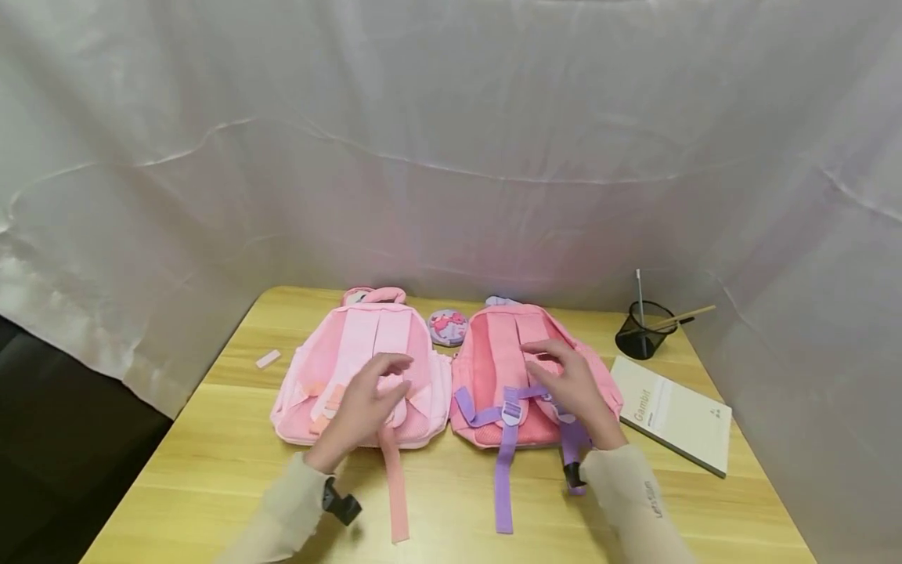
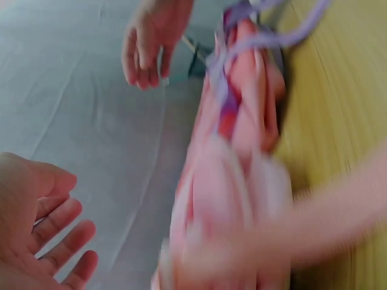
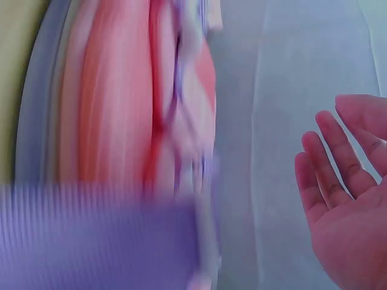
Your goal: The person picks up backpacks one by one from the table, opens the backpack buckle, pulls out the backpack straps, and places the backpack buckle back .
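Note:
Two small backpacks lie side by side on a wooden table, strap sides up. Over the light pink backpack (image 1: 303, 399) on the left hovers my left hand (image 1: 366, 395), its fingers loosely bent and holding nothing. Above the coral pink backpack (image 1: 482, 352) on the right is my right hand (image 1: 571, 380), likewise relaxed with nothing in it. A pink strap (image 1: 396, 493) hangs toward the table's front from the left bag. Purple webbing (image 1: 503, 486) with a buckle (image 1: 511, 412) trails from the right one. In the right wrist view, a purple strap (image 3: 97, 241) blurs across the foreground.
A round purple charm (image 1: 447, 327) sits between the bags at the back. To the right stand a black mesh pen cup (image 1: 640, 342) with several sticks and a cream book (image 1: 676, 415). A small pink eraser-like block (image 1: 268, 359) lies at left. Grey curtains (image 1: 451, 157) surround the table.

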{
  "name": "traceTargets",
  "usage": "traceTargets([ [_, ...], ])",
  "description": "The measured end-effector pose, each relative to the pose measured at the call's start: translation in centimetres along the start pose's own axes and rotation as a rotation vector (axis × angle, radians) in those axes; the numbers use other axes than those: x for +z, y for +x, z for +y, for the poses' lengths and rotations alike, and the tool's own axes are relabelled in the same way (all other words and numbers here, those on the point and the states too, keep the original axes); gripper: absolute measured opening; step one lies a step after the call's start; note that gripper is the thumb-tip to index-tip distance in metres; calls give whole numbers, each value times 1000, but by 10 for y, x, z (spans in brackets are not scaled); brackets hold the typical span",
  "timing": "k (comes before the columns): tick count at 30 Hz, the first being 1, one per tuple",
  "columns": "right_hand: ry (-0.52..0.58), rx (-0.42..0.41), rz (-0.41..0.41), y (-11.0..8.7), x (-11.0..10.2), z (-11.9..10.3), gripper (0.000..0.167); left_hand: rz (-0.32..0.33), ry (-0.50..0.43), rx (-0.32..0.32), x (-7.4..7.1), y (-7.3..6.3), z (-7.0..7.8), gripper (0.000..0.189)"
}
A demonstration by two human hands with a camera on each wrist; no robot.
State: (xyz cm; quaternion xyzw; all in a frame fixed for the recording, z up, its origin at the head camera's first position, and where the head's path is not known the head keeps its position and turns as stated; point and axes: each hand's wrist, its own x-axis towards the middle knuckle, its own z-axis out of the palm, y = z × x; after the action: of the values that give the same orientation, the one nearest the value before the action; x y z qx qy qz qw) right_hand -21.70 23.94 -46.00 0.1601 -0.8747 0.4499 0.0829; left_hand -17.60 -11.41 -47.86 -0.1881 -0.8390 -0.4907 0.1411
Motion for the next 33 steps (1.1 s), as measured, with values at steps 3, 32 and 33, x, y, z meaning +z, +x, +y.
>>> traceTargets([
  [3,36,-71,-35,10,27,-15,28,37,69,2,-24,-6,-16,35],
  [32,-83,-102,-355,47,227,-84,26,-103,275,-183,-63,-29,-84,30],
  [33,-93,-107,-354,47,228,-84,26,-111,270,-197,-63,-29,-85,29],
])
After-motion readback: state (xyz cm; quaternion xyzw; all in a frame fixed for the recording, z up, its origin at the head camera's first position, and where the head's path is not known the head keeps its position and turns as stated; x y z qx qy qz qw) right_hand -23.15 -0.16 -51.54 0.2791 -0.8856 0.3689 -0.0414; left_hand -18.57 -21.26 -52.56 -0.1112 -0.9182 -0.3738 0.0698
